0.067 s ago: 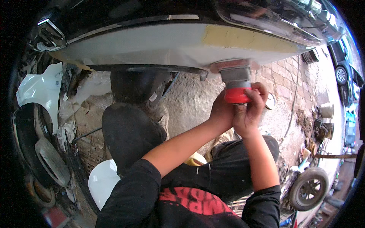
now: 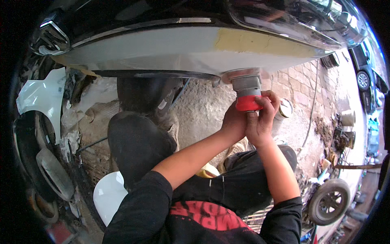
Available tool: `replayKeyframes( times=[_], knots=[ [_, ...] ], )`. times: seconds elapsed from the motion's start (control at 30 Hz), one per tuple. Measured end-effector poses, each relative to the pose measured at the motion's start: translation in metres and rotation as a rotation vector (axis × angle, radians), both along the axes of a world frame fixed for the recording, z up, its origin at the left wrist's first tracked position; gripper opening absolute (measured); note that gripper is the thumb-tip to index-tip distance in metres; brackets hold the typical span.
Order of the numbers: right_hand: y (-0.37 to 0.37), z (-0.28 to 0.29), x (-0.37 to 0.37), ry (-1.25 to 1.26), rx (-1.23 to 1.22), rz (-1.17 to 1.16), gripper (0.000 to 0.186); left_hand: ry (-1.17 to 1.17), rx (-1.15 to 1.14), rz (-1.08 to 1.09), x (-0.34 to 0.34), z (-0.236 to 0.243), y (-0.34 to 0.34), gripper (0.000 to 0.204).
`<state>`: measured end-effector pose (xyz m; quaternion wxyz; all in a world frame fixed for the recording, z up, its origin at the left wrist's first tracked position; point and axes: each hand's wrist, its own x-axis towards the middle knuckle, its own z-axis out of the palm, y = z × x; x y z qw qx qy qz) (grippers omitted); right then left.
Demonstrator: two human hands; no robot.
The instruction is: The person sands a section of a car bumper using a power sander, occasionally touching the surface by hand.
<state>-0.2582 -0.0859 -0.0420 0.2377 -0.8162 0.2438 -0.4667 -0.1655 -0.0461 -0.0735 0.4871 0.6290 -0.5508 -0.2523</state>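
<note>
Both my hands are wrapped round a red and grey power sander [image 2: 248,101]. My left hand [image 2: 234,123] grips its near left side, with most of the fingers hidden behind the body. My right hand [image 2: 264,118] closes on it from the right, fingers curled over the red part. The sander's round pad, blurred by motion, lies against the lower edge of a grey-primed car bumper [image 2: 162,51]. A yellowish filler patch [image 2: 264,42] covers the bumper's upper right part, above the pad.
A white body panel [image 2: 44,95] and an old tyre [image 2: 55,175] lie at the left. A round tin [image 2: 285,109] stands on the ground right of my hands. Farther right are a wheel [image 2: 330,202] and a bucket [image 2: 348,118]. A thin cable [image 2: 312,110] crosses the brick ground.
Both my hands and the sander have shifted slightly left along the bumper's lower edge and a little nearer me. More of the tin now shows beside my right hand.
</note>
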Motion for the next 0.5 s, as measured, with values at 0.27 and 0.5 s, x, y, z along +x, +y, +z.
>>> replayKeyframes(
  times=[0.27, 0.5],
  knots=[
    [-0.007, 0.044, 0.014, -0.228, -0.177, -0.019, 0.044, 0.012, -0.013, -0.038, 0.009, 0.046, -0.002, 0.042],
    [-0.003, 0.008, -0.007, 0.009, 0.014, -0.006, 0.041, 0.009, -0.003, -0.04, -0.006, 0.006, -0.002, 0.043]
  ],
)
